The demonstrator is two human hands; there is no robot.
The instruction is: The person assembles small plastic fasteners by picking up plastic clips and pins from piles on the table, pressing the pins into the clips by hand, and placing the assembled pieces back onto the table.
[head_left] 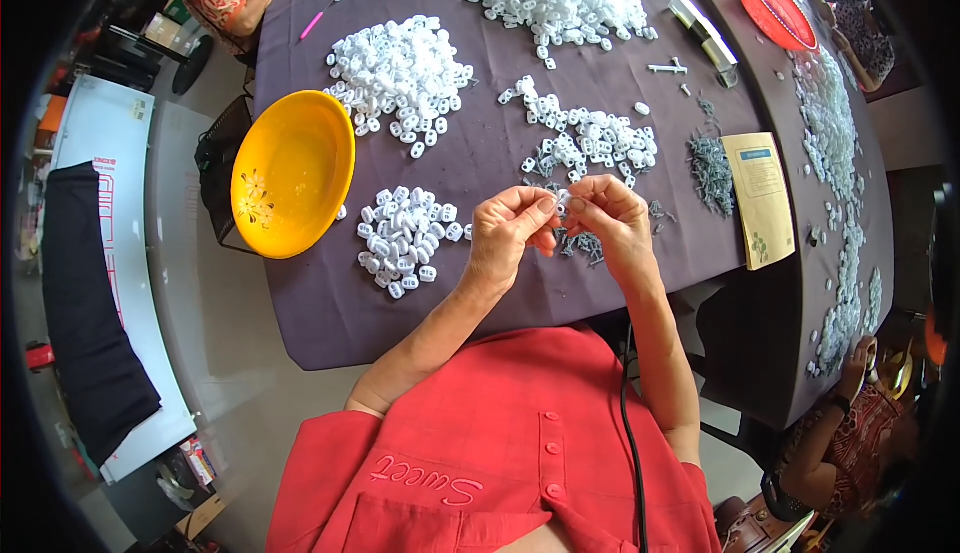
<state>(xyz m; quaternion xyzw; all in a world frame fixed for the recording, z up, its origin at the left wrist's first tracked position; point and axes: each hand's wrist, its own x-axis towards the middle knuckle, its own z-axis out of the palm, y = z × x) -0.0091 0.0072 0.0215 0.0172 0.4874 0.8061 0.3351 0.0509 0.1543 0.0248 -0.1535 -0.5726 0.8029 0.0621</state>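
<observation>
My left hand (510, 231) and my right hand (617, 223) meet above the near edge of the dark cloth-covered table (480, 308). In my right fingertips a small white plastic piece (563, 200) with holes is pinched. The left thumb and forefinger are closed right beside it; what they grip is too small to make out. Just beyond the hands lie loose white plastic pieces (600, 138), mixed with small grey parts (582, 245) that partly show under my fingers. A pile of white two-holed pieces (400, 238) sits left of my left wrist.
A yellow bowl (292, 173) stands at the left table edge. Larger white piles (400, 73) lie farther off. On the right are grey parts (711, 173), a tan paper packet (762, 198) and a clear-and-black tool (703, 38). Other people sit around, near a red basket (777, 11).
</observation>
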